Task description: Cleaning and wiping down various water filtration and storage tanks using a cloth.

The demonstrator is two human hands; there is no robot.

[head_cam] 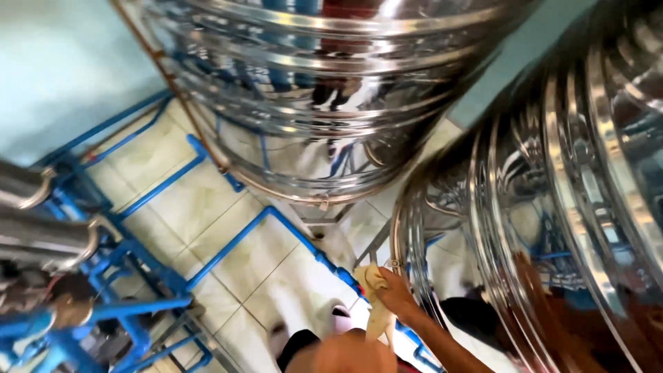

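My right hand [397, 291] reaches down to the lower rim of a big shiny steel tank [552, 207] on the right. It grips a pale yellow cloth [377, 314], which hangs down from the fingers and touches the tank's bottom edge. My forearm runs in from the bottom right. My left hand is out of view. A second ribbed steel tank [324, 90] stands further back at the top centre, raised on metal legs.
Blue pipes [235, 238] run across the pale tiled floor [207, 200] and along the tank bases. Steel cylinders and blue fittings [48, 228] crowd the left edge. A light wall [62, 62] lies at the upper left. My knee and dark shorts show at the bottom centre.
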